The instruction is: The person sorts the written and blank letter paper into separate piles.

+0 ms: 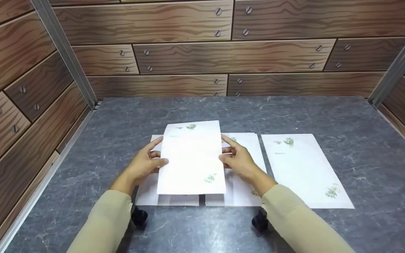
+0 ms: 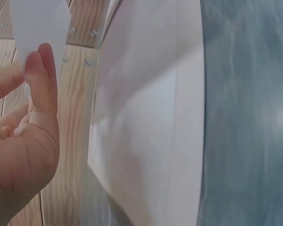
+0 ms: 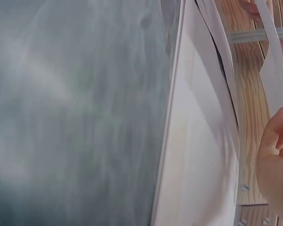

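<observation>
A white paper sheet [image 1: 192, 158] with small green plant prints at its top and lower right is held up by both hands over the table. My left hand [image 1: 144, 163] pinches its left edge between thumb and fingers, and my right hand [image 1: 239, 158] pinches the right edge. Below it lie a left paper stack [image 1: 179, 200], mostly hidden, and a middle paper stack [image 1: 246, 165], partly covered. In the left wrist view, the sheet [image 2: 40, 23] sits between thumb and fingertips of the left hand [image 2: 33, 127]. The right wrist view shows the sheet [image 3: 273, 80] edge-on, slightly bowed.
On the right lies another printed white paper [image 1: 297, 172], apart from the middle stack by a narrow gap. Everything rests on a grey marbled table [image 1: 202, 232]. Wood-patterned panels [image 1: 181, 58] and metal posts [image 1: 65, 52] bound the table at the back and sides.
</observation>
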The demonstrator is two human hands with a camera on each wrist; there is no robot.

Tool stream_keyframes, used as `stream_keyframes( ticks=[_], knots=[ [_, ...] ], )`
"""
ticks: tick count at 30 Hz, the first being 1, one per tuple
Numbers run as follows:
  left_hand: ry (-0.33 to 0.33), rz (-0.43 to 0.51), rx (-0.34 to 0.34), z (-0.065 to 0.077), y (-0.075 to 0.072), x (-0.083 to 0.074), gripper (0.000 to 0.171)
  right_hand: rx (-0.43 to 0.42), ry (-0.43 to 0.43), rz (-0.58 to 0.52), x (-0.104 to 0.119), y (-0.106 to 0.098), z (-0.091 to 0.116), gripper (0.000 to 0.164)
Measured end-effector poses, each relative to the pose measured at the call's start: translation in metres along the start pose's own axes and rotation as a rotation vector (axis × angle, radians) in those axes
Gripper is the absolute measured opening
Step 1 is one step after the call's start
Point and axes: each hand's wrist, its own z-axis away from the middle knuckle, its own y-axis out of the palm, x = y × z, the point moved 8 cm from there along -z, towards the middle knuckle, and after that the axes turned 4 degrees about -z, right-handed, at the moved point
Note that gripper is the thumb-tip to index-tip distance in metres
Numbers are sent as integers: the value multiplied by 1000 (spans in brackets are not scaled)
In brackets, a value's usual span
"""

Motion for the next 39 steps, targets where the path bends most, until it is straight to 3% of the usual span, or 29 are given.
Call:
stream_keyframes(
  ticks=[17, 25, 39],
  knots=[
    [-35, 17, -32, -11, 52, -2, 83, 67, 8, -14, 0, -50, 7, 68],
    [-6, 34, -14, -13, 78, -8, 84, 105, 10, 4, 1, -73, 12, 69],
    [19, 49, 23, -21, 127, -19, 82, 77, 41, 46, -2, -124, 25, 70]
  ],
)
